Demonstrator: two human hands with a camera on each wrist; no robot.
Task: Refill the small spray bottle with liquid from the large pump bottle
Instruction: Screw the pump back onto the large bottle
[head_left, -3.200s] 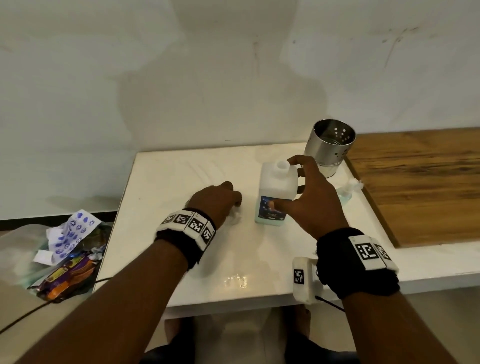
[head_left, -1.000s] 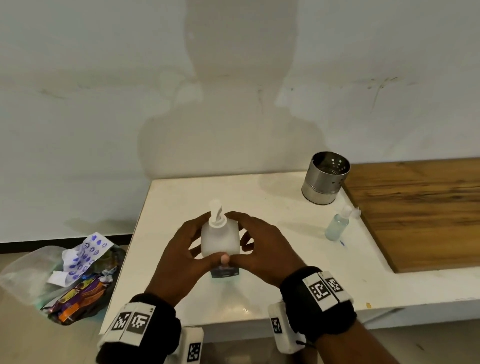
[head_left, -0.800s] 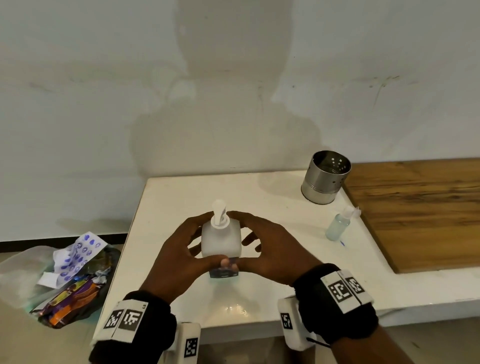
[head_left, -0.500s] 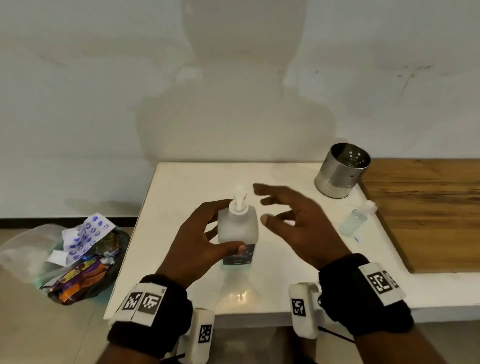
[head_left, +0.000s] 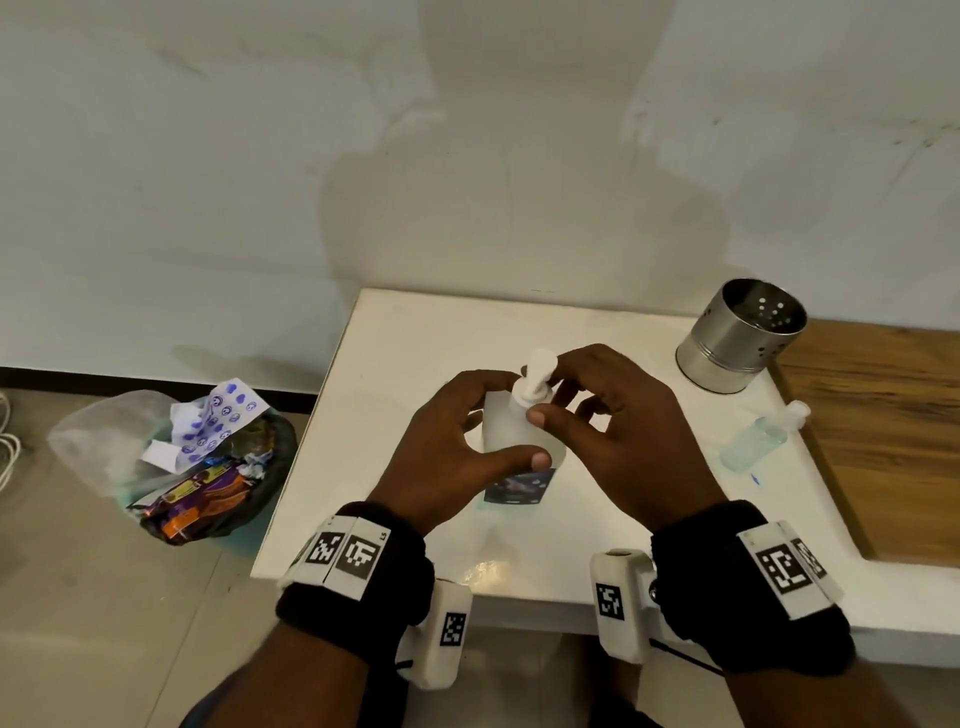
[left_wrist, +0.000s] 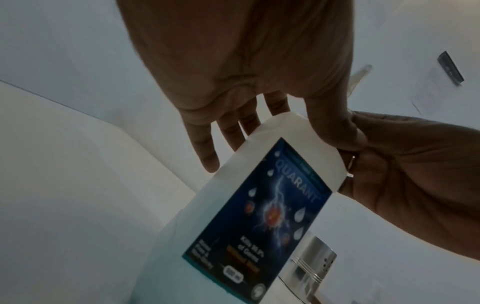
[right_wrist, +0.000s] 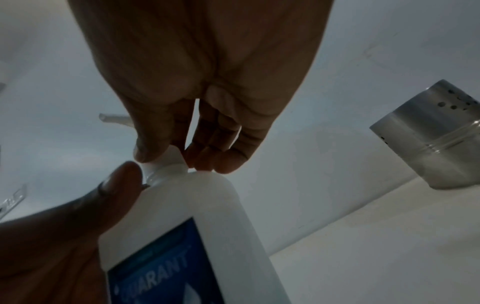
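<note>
The large white pump bottle (head_left: 519, 447) with a blue label (left_wrist: 259, 205) stands upright near the front of the white table (head_left: 395, 343). My left hand (head_left: 498, 426) grips its body, thumb across the front and fingers behind. My right hand (head_left: 545, 395) pinches the pump collar (right_wrist: 166, 166) at the neck between thumb and fingertips, and the pump head (head_left: 541, 361) sticks up above them. The small clear spray bottle (head_left: 758, 439), holding pale liquid and wearing its white cap, leans at the table's right side, away from both hands.
A perforated steel cup (head_left: 740, 335) stands at the back right of the table. A wooden board (head_left: 883, 426) adjoins the right edge. On the floor to the left sits a plastic bag of rubbish (head_left: 176, 457). A white wall rises behind.
The pump now sits on the large bottle, whose neck was open 3.2 s ago. My right hand, open beside the bottle half a second ago, now pinches the collar. The left hand keeps its grip.
</note>
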